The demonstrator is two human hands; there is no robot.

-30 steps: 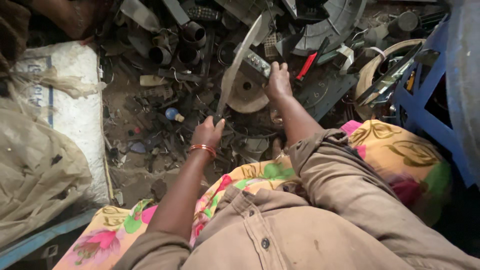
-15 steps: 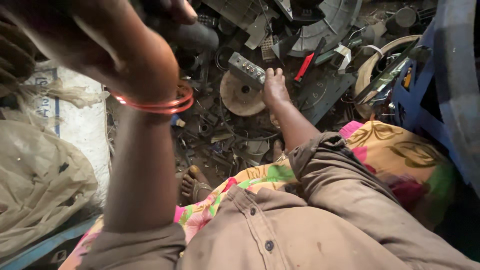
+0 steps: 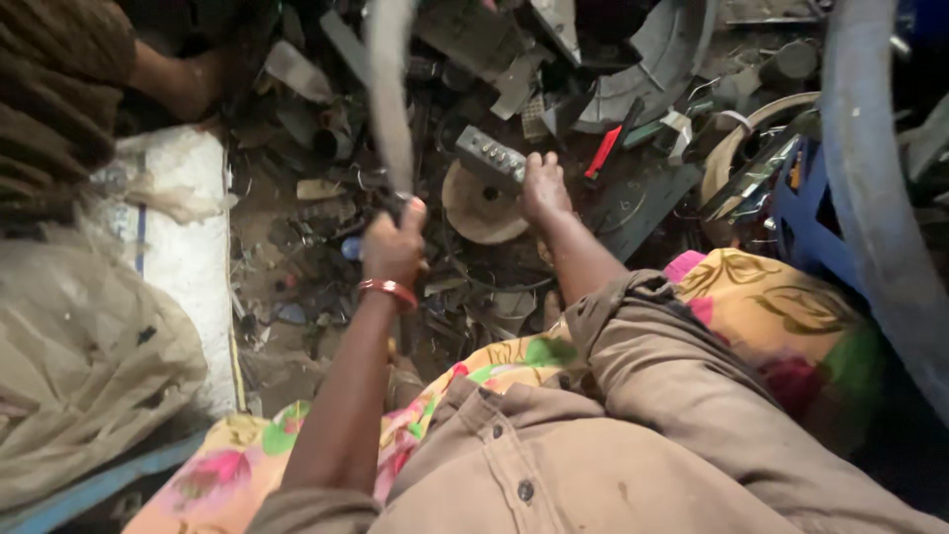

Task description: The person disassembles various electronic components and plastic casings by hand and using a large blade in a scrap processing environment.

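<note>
Amid a floor-wide heap of metal scrap, beside a pale sack, the person sits in a flowered cloth. The left hand, with its red bangle, is clamped on a long, motion-blurred metal bar that rises from the fist. The right hand presses down, fingers flat, on a grey ridged block lying against a rusty round disc. A sound blow likely needs the block pinned firmly — fingers well clear of the bar's path.
</note>
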